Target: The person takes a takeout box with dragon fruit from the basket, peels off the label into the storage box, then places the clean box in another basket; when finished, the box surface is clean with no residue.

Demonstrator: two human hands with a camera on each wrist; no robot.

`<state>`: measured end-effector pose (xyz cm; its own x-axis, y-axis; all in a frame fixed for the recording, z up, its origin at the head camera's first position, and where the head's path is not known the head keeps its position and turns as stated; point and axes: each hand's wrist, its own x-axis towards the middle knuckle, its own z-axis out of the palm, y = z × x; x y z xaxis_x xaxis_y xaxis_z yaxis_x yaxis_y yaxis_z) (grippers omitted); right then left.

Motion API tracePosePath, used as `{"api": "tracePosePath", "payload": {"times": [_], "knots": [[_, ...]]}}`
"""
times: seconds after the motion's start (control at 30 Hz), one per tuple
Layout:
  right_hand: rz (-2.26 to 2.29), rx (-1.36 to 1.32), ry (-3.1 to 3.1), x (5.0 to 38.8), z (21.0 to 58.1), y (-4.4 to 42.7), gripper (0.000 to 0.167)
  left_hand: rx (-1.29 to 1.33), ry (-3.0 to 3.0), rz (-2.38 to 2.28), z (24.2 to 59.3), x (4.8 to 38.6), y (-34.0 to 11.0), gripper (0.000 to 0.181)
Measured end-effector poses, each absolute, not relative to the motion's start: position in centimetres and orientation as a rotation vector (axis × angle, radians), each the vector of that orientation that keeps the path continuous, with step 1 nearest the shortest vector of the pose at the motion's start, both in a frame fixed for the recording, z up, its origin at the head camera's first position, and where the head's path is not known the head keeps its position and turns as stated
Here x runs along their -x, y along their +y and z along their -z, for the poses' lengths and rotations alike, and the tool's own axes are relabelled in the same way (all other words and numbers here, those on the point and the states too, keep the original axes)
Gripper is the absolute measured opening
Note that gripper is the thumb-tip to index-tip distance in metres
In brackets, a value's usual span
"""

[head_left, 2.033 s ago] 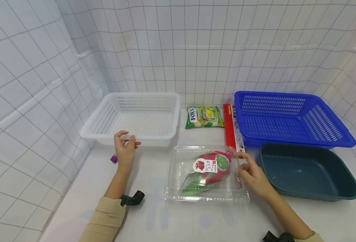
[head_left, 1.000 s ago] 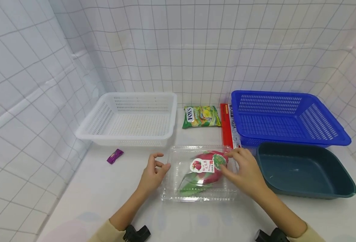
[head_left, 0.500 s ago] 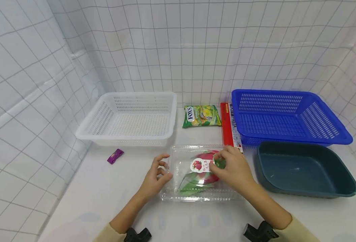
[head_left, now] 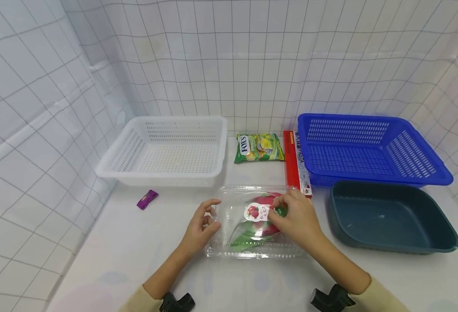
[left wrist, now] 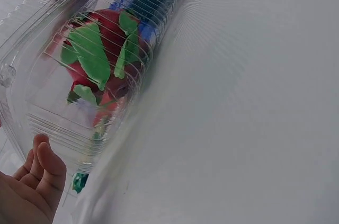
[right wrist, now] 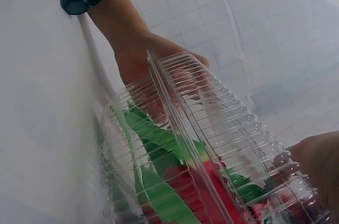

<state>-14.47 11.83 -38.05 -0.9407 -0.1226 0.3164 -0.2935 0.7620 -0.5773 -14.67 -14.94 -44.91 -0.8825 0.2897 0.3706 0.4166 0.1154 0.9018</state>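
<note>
A clear plastic container (head_left: 233, 216) lies on the table, holding a red and green fruit (head_left: 248, 229) under a white label (head_left: 257, 212). Curled around the container's left edge is my left hand (head_left: 199, 227), thumb and fingers at its rim; the left wrist view has this hand (left wrist: 34, 181) against the container's end. My right hand (head_left: 299, 216) lies over the right part of the lid, thumb and index finger close together at the label's right edge, which they seem to pinch. It hides that edge and part of the fruit.
A white basket (head_left: 162, 180) stands back left, with a small purple packet (head_left: 147, 199) before it. Behind the container are a green FOX'S bag (head_left: 260, 148) and a red pack (head_left: 291, 164). A blue basket (head_left: 369, 177) and dark green tub (head_left: 392, 245) are at right.
My left hand has come from the white basket's front rim to the container's left edge. My right hand has moved left from the container's right edge onto the lid, its fingertips closing together at the label.
</note>
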Motion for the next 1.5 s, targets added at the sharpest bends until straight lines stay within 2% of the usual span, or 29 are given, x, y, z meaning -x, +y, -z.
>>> {"api": "tracePosePath", "payload": {"times": [0.67, 1.5], "knots": [[-1.065, -0.526, -2.528, 14.5, 38.58, 11.9, 0.013, 0.684, -2.328, 1.898, 44.95, 14.39, -14.84, 0.048], [-1.096, -0.497, -2.407, 14.23, 38.72, 11.79, 0.015, 0.693, -2.326, 1.897, 45.28, 14.6, -15.04, 0.048]]}}
